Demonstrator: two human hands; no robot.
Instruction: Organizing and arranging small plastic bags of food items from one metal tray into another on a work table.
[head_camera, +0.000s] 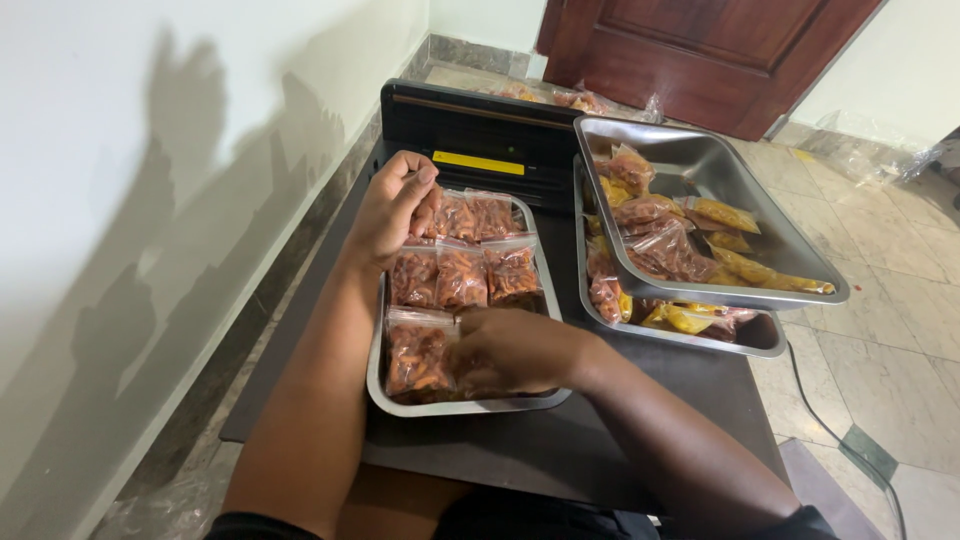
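The dark surface (560, 440) carries three steel trays with a black sealing machine (470, 130) at its far end. The near-left tray (460, 405) holds small clear pouches (462, 275) of reddish-brown pieces, laid flat in rows and touching edge to edge. On the right, one tray (760, 345) of yellow and reddish packets lies under another tray (760, 180), which sits tilted across it and holds more of the same.

Judging by the rows, the step in hand is setting pouches into the left tray. It goes best if each pouch lies flat, snug beside its neighbour without overlapping, and with its sealed strip kept uncreased. A light grip at the edge, not a squeeze on the filling, would suit the thin film.

The left hand (392, 205) is at the tray's far-left corner, fingers curled narrow on the edge of a pouch (450, 212) in the far row. The right hand (520, 350) lies palm down at the near side of the tray, fingers loosely closed over a pouch that it mostly hides; whether it grips or only presses, I cannot tell. Just left of it lies a pouch (415, 355) in full view, plump, with a clear empty strip along its far edge.
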